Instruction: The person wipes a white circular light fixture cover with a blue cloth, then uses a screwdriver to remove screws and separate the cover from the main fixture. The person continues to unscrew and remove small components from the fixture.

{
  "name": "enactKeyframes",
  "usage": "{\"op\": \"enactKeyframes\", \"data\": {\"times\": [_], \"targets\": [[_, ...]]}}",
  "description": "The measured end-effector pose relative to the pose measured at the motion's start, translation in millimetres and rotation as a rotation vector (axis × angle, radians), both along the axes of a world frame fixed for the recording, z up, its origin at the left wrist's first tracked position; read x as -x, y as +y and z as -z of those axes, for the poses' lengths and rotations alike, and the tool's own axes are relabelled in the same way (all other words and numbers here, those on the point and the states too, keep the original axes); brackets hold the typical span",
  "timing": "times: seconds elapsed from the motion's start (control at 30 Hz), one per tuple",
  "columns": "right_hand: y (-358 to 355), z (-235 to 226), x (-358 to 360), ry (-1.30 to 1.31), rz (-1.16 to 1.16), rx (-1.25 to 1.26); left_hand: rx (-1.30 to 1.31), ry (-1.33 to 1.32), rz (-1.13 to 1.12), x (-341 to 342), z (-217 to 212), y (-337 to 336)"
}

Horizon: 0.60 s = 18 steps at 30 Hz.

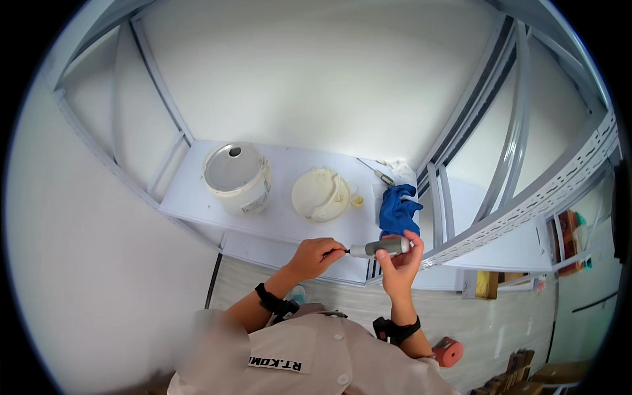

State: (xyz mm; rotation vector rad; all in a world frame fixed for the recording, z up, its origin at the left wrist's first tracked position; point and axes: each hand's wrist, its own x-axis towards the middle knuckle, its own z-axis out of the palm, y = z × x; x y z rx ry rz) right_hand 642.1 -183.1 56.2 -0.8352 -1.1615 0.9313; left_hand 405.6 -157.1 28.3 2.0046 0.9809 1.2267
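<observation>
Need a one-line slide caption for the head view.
Right hand holds a grey screwdriver; left hand pinches its tip, above a white rice cooker and blue glove.

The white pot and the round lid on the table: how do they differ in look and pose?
The white pot stands upright and is tall, while the round lid lies flat and low on the table. The pot shows a grey metal top with a small hole; the lid shows a cream, yellowed face. The pot is at the left, and the lid is nearer the blue glove. Both are round, pale and away from the hands.
</observation>
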Motion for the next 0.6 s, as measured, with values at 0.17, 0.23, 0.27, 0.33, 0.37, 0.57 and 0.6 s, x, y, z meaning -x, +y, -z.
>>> {"op": "enactKeyframes", "data": {"times": [0.17, 0.23, 0.27, 0.33, 0.37, 0.57, 0.6], "targets": [[-28, 14, 0, 0.054, -0.118, 0.053, 0.003, 0.042, -0.058, 4, 2, -33], [-32, 16, 9, 0.061, -0.159, 0.049, -0.031, 0.077, -0.062, 11, 2, -39], [-33, 16, 17, 0.064, -0.173, 0.045, -0.046, 0.096, -0.071, 17, 0, -41], [-33, 13, 35, 0.022, -0.160, 0.039, -0.078, 0.125, -0.087, 29, -1, -44], [-32, 11, 45, -0.023, -0.133, 0.039, -0.077, 0.142, -0.093, 36, 0, -44], [-11, 3, 102, -0.091, -0.162, 0.053, -0.064, 0.138, -0.088, 85, 3, -32], [-5, -1, 115, -0.094, -0.140, 0.053, -0.067, 0.138, -0.084, 97, 0, -26]]}}
